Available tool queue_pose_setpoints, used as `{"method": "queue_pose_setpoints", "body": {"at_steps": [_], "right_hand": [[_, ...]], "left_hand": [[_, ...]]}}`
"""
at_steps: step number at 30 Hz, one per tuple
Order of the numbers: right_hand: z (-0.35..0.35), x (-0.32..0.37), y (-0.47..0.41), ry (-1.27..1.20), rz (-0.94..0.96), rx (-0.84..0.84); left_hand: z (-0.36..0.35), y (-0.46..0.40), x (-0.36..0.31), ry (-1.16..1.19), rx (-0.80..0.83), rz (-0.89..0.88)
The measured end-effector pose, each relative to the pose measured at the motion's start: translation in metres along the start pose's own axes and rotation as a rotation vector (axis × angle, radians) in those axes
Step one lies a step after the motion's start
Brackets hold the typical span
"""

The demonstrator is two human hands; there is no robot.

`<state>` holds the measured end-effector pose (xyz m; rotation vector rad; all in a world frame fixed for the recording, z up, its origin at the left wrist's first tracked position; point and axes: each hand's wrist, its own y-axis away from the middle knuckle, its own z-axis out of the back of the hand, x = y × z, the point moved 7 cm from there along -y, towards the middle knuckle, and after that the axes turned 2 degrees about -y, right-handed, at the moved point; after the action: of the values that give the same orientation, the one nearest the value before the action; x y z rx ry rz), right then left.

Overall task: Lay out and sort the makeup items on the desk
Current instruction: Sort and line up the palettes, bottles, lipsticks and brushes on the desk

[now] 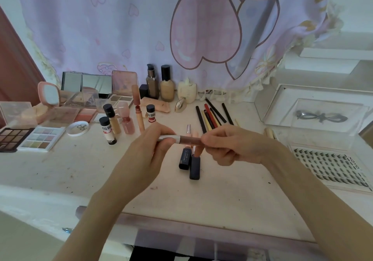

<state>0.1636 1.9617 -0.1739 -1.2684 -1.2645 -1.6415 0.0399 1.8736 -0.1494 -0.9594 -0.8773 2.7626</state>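
Note:
A slim lip-gloss tube with a brownish body and a silver-white cap is held level above the desk. My left hand grips its cap end, and my right hand pinches the other end. Under the tube, two dark lipstick tubes lie side by side, with a small pink tube behind them. Several pencils lie in a row behind my right hand. Small bottles stand left of my hands, and eyeshadow palettes lie at the far left.
Foundation bottles and open compacts line the back under a pink heart curtain. A tray of false lashes lies at the right, with a clear box behind it. The desk's front edge runs below my forearms.

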Motion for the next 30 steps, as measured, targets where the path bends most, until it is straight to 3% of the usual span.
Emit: {"method": "queue_pose_setpoints", "body": {"at_steps": [3, 6, 8, 9, 13, 15, 17, 21, 26, 30], "right_hand": [[-0.008, -0.002, 0.000, 0.071, 0.007, -0.051], [-0.010, 0.011, 0.003, 0.563, 0.124, -0.242], [-0.013, 0.019, 0.006, 0.729, 0.202, -0.330], [-0.013, 0.021, 0.007, 0.729, 0.222, -0.368], [-0.008, 0.017, 0.005, 0.528, 0.189, -0.360], [-0.009, 0.010, 0.005, 0.310, 0.125, -0.261], [-0.011, 0.007, 0.006, 0.185, 0.094, -0.192], [-0.007, 0.012, 0.004, 0.446, 0.190, -0.309], [-0.001, 0.010, 0.007, 0.414, 0.178, -0.370], [-0.009, 0.011, 0.003, 0.475, 0.178, -0.325]], "left_hand": [[-0.001, -0.001, 0.005, -0.050, -0.004, 0.051], [-0.004, 0.001, 0.011, -0.149, 0.030, 0.079], [-0.003, 0.005, 0.024, -0.028, 0.007, 0.248], [-0.002, 0.006, 0.029, 0.025, 0.019, 0.312], [-0.004, 0.004, 0.017, 0.187, 0.180, 0.241], [0.004, 0.003, 0.011, 0.315, 0.141, 0.212], [0.011, 0.000, 0.006, 0.288, 0.082, 0.189], [0.015, -0.006, 0.016, 0.052, 0.039, 0.262], [0.012, -0.001, 0.021, 0.185, 0.133, 0.236], [0.025, -0.004, 0.021, 0.134, 0.024, 0.248]]}}
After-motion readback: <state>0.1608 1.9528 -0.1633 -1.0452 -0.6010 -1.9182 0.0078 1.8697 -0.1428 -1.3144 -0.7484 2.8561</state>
